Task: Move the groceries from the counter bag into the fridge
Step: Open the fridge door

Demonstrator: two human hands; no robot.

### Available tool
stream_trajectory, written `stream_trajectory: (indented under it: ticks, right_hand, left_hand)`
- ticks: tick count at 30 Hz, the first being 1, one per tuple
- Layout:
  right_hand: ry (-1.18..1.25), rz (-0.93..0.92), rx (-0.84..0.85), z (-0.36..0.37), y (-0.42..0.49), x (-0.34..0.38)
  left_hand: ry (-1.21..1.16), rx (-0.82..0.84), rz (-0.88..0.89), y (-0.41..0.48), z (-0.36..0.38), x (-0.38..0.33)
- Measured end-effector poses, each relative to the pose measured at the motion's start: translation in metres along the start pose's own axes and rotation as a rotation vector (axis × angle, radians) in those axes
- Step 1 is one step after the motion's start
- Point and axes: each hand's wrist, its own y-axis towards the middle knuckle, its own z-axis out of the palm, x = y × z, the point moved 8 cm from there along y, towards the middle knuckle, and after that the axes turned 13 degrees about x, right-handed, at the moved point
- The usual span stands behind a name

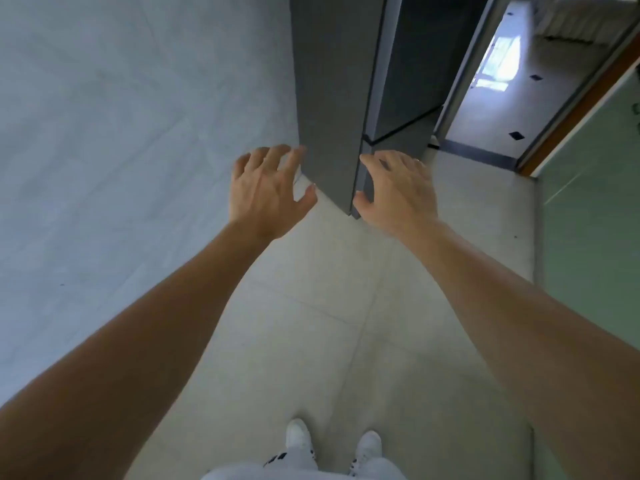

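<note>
Looking down in the head view, we have both bare arms stretched toward the fridge [329, 81], a dark grey cabinet seen corner-on with its doors closed. Our left hand [268, 192] hovers beside the fridge's side panel, fingers [273, 159] spread and released, grasping nothing. Our right hand [398, 188] is at the edge of the door [412, 74], its fingers likewise spread and released; we cannot tell whether they touch the edge. The bag, the groceries and the desk are nowhere in view. Below us are only the pale floor [311, 323] tiles and our white shoes [299, 438].

We judge the step in hand to be opening the fridge, and nothing here suggests any item has gone in yet. The next move calls for the right fingers to hook the door edge and pull it outward, with the left hand kept out of the swing.

No brand or label can be read on the fridge. The black marks on the shoes are too small to make out.
</note>
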Motion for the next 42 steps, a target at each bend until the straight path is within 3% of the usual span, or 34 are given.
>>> stream_trajectory:
  ticks: [21, 42]
  right_hand:
    - [0.015, 0.050, 0.019, 0.028, 0.083, 0.022]
    - [0.061, -0.022, -0.008, 0.021, 0.363, -0.141]
  left_hand:
    - [0.003, 0.040, 0.047, 0.078, 0.041, 0.059]
    - [-0.025, 0.076, -0.036, 0.387, 0.090, 0.007]
